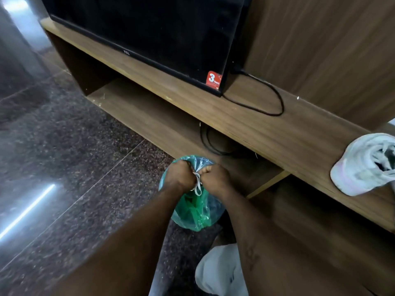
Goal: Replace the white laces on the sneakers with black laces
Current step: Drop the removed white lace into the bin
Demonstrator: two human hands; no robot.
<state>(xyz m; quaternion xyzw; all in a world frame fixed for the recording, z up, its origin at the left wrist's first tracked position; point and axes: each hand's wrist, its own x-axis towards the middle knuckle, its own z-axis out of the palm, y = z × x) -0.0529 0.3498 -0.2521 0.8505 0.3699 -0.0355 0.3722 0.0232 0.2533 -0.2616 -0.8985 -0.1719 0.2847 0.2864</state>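
Your left hand (178,175) and right hand (215,177): fists close together, both gripping white lace (198,183) over green bag (192,212), just in front of shelf (256,129). Risk: lace slips, misses bag, drops on floor (64,135). Sneaker (365,165) on shelf top, right end, at edge; careless elbow could knock it. TV (149,28), cable (267,99) on shelf, clear of you.
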